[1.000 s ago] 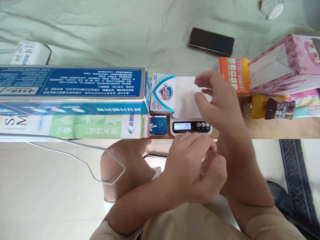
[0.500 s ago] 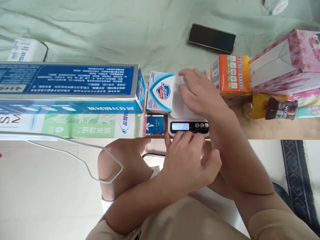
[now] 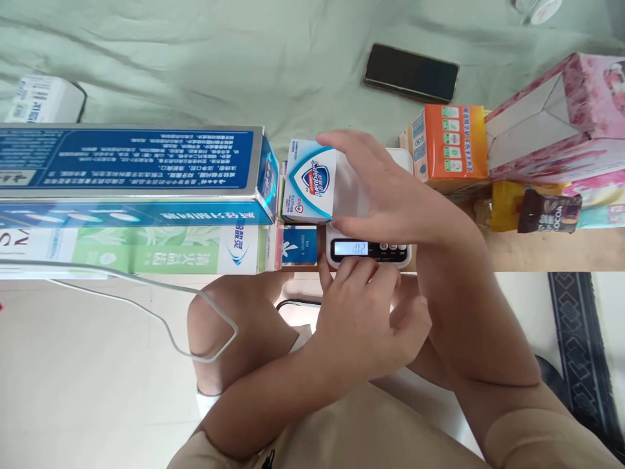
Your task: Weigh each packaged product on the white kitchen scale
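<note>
My right hand point(image 3: 390, 189) is open and reaches in from the right over the kitchen scale point(image 3: 399, 256). Its fingertips and thumb sit at the far and near corners of a white-and-blue Safeguard soap box point(image 3: 312, 182); whether they press on it I cannot tell. This box stands at the left end of the scale's plate, right of a long blue toothpaste box point(image 3: 146, 156). My left hand point(image 3: 366, 309) is open, with loosely bent fingers at the scale's front edge, just below the lit display. Part of the plate is hidden by my right hand.
A small blue box point(image 3: 299, 245) lies left of the display, beside a green-and-white toothpaste box point(image 3: 146, 251). To the right are an orange box point(image 3: 454, 140), a pink box point(image 3: 556, 124) and wrapped snacks point(image 3: 549, 212). Behind lies a phone point(image 3: 411, 71); a white cable point(image 3: 146, 277) hangs in front.
My right hand has moved left from the scale's plate and spread around the soap box's right side. The display's digits have changed. My left hand has stayed put.
</note>
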`<state>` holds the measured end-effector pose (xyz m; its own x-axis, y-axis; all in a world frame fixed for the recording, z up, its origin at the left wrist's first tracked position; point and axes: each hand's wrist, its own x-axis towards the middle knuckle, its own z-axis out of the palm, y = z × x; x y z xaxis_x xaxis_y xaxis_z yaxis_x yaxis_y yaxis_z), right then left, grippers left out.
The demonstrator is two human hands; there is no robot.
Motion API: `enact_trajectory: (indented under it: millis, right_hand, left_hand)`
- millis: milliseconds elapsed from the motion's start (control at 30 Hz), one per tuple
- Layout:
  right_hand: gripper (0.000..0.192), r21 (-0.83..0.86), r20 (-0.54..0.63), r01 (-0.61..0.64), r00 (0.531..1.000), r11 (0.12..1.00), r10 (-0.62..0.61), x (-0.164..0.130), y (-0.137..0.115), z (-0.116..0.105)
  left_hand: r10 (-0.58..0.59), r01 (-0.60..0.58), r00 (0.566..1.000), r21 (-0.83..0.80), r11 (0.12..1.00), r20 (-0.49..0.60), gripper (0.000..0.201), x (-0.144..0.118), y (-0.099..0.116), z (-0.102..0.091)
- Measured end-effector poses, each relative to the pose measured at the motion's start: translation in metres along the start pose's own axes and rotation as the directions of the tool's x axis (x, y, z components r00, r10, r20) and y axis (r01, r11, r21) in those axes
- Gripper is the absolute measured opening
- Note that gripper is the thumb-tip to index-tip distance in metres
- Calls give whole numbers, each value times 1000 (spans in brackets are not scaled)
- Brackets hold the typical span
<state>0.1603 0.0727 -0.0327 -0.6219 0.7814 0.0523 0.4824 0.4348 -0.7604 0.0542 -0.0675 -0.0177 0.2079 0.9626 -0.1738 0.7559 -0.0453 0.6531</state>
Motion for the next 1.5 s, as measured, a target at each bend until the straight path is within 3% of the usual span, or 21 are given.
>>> enact_trajectory:
  millis: [67, 367, 667, 867, 1100, 1500]
  right_hand:
    - [98, 1, 13, 19, 1000, 1000, -19, 2, -4, 1]
    - [89, -30, -72, 41, 996, 999, -43, 13, -5, 4]
    - [81, -6, -242, -63, 969, 998, 59, 12, -4, -8]
    - [80, 8, -401, -61, 914, 998, 59, 33, -4, -2]
    - [75, -24, -302, -44, 953, 999, 35, 48, -8, -13]
    - [72, 68, -95, 95, 992, 993, -88, 25, -1, -19]
  left_hand:
    - [23, -23, 1000, 30, 999, -21, 24, -1, -1, 1]
    - [58, -58, 998, 14, 998, -39, 20, -1, -3, -3]
    - [51, -52, 998, -30, 998, -28, 21, -3, 1, -7]
    - [33, -34, 999, -53, 998, -13, 21, -3, 1, -5]
    - [19, -19, 1000, -64, 998, 9, 18, -1, 3, -6]
    - [27, -26, 999, -50, 998, 29, 21, -3, 4, -5]
